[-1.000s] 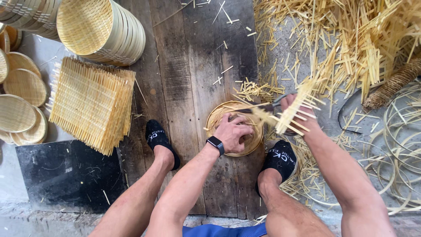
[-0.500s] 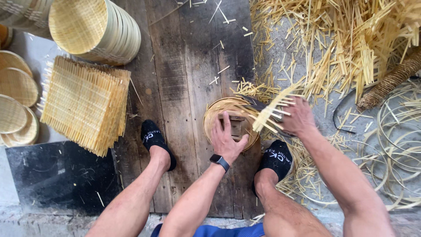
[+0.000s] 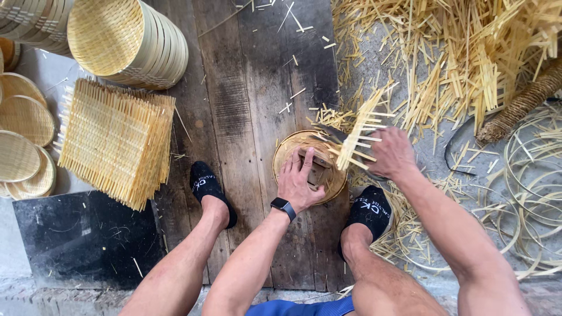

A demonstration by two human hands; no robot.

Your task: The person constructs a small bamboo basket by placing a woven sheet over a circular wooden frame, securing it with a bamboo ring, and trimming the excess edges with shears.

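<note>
Two hands work between the feet: the left hand (image 3: 300, 181) lies flat, fingers spread, pressing a small wooden block (image 3: 317, 169) onto a round woven bamboo tray (image 3: 287, 155) on the dark plank floor (image 3: 234, 105). The right hand (image 3: 391, 153) is closed on a dark blade (image 3: 333, 134), trimming the square woven mat (image 3: 358, 129), pale, stiff, with loose strip ends.

Stack of square woven mats (image 3: 114, 140) left on planks (image 3: 246, 88). Nested baskets (image 3: 132, 44) above them. Round trays (image 3: 23, 140) at far left. Bamboo scraps (image 3: 468, 52) upper right; hoops (image 3: 527, 193) right. Black slab (image 3: 82, 240) lower left.
</note>
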